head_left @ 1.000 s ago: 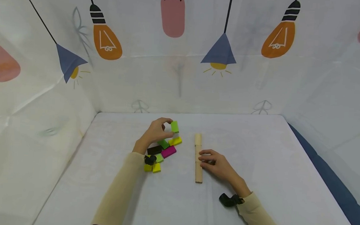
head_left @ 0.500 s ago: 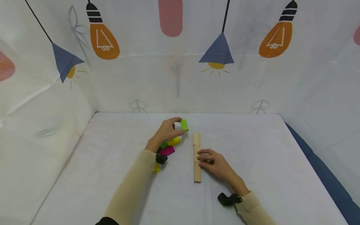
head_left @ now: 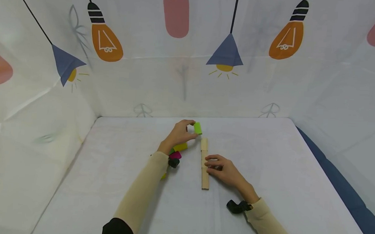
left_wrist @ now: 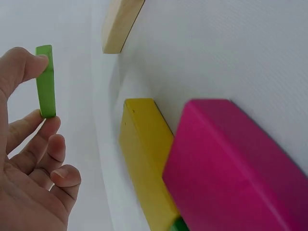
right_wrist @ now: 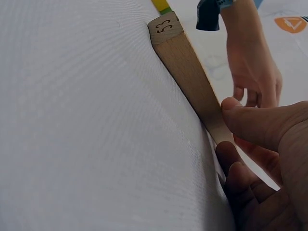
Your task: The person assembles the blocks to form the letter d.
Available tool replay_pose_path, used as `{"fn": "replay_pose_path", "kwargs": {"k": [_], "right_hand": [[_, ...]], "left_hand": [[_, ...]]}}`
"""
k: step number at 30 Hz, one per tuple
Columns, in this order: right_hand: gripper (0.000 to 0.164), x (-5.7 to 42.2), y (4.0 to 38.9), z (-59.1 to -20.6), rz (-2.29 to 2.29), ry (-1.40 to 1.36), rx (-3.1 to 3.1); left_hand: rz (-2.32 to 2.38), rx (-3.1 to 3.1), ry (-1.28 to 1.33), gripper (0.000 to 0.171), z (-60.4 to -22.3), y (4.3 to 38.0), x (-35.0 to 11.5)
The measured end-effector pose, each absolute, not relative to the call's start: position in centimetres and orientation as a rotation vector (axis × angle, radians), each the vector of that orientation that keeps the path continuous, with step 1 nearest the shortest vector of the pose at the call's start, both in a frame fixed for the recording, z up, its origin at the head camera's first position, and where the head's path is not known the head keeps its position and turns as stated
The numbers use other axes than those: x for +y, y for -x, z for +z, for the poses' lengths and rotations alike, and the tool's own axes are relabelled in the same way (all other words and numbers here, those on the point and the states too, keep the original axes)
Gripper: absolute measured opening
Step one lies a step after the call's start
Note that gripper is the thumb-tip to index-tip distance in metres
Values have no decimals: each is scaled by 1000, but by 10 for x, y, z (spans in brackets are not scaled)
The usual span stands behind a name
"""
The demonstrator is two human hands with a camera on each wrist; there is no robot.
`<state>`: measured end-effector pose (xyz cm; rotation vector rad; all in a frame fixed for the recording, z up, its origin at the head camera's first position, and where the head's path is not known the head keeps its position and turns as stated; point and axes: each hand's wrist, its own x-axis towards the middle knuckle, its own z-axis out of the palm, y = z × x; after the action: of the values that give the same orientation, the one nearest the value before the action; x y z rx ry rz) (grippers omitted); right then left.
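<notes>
My left hand [head_left: 179, 133] pinches a light green block [head_left: 198, 128] between thumb and fingertips, held raised beyond the far end of a row of plain wooden blocks [head_left: 205, 179]. In the left wrist view, the thumb sits at one end of the green block [left_wrist: 45, 82] and a fingertip at the other. My right hand [head_left: 225, 171] lies along the right side of the row, its relaxed fingertips touching the middle. The right wrist view shows the near wooden block [right_wrist: 190, 72] with "53" marked on its end, the thumb at its edge.
Left of the row, under my left wrist, lie loose coloured blocks: a yellow block [head_left: 180, 147], a magenta block [head_left: 175, 155] and others mostly hidden by the forearm. A white cloth [head_left: 252, 140] covers the table, with a printed curtain [head_left: 189, 82] hanging behind.
My left hand has carried the light green block rightward and slightly away, from above the coloured pile to near the row's far end. The right hand stays at the wooden blocks.
</notes>
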<state>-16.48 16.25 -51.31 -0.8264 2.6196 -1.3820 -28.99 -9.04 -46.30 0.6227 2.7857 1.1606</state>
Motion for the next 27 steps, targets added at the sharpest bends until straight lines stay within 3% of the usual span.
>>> {"fn": "replay_pose_path", "kwargs": {"k": [27], "right_hand": [[24, 163, 166, -513, -1373, 840, 2632]], "left_hand": [[1062, 2695, -590, 65, -470, 304, -62]]}}
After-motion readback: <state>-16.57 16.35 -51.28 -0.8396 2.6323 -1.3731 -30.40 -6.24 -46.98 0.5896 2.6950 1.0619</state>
